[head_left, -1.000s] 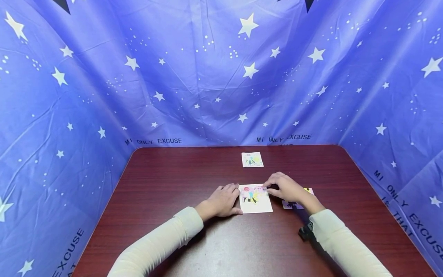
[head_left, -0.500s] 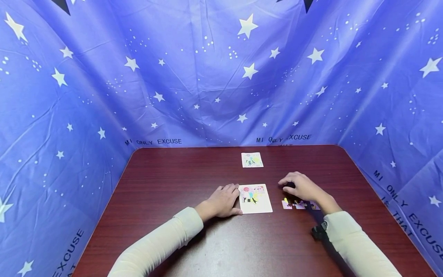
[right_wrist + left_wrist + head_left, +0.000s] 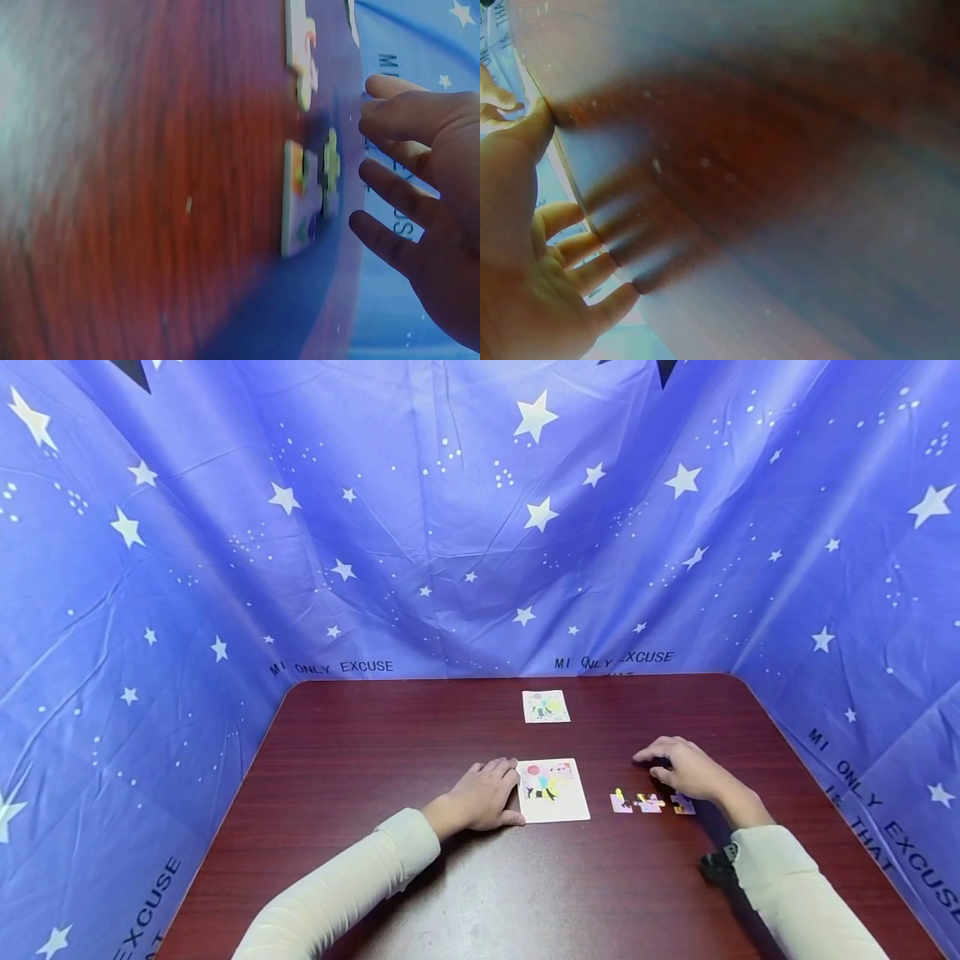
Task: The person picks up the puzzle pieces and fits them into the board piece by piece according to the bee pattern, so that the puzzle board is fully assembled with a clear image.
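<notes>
A white square puzzle board [image 3: 566,806] lies mid-table, with joined picture pieces [image 3: 542,783] over its upper left part and a pink piece [image 3: 561,770] at its upper right. My left hand [image 3: 483,795] rests on the table with its fingertips and thumb along the board's left edge. Its fingers are extended in the left wrist view. Right of the board my right hand [image 3: 686,768] hovers over loose puzzle pieces, its fingers loosely bent and holding nothing. Three loose pieces show in the head view: one at left [image 3: 621,802], a middle piece [image 3: 649,803] and a piece below the wrist [image 3: 682,804].
A small printed picture card [image 3: 546,707] lies near the back of the dark red wooden table [image 3: 390,727]. Blue star-patterned cloth [image 3: 435,527] hangs around the table's back and sides. In the right wrist view another puzzle piece [image 3: 331,169] stands behind the nearest one.
My right hand has left the board's upper right corner and moved right, over the loose pieces, uncovering several of them. The left hand and the board have stayed put.
</notes>
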{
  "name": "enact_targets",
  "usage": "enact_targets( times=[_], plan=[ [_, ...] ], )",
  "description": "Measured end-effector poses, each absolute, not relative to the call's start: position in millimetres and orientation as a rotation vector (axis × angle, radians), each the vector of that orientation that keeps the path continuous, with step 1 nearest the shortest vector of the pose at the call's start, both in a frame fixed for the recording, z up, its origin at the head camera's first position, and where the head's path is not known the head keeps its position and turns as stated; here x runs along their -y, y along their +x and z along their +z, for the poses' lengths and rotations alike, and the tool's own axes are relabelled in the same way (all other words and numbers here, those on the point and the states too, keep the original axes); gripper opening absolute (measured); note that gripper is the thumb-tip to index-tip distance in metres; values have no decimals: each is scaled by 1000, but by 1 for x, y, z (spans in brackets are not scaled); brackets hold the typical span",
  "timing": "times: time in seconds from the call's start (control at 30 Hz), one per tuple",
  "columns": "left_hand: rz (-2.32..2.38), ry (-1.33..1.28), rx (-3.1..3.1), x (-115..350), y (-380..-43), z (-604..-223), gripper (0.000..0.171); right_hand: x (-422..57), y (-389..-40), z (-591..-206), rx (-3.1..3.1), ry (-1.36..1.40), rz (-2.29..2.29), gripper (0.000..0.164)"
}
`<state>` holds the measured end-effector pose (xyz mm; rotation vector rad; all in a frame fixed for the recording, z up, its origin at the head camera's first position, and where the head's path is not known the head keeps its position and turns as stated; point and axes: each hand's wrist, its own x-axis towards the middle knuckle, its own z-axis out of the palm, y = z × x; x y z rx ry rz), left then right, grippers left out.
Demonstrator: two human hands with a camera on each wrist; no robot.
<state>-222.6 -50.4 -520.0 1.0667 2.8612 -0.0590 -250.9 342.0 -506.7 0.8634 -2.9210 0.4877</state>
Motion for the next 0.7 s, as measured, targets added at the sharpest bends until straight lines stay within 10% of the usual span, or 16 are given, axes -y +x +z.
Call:
enact_targets(
  times=[0.7],
  plan=[
    [-52,1065,-2856,51,-223,-523,67,-368,-243,-511,3044,763,397,34]
  ],
)
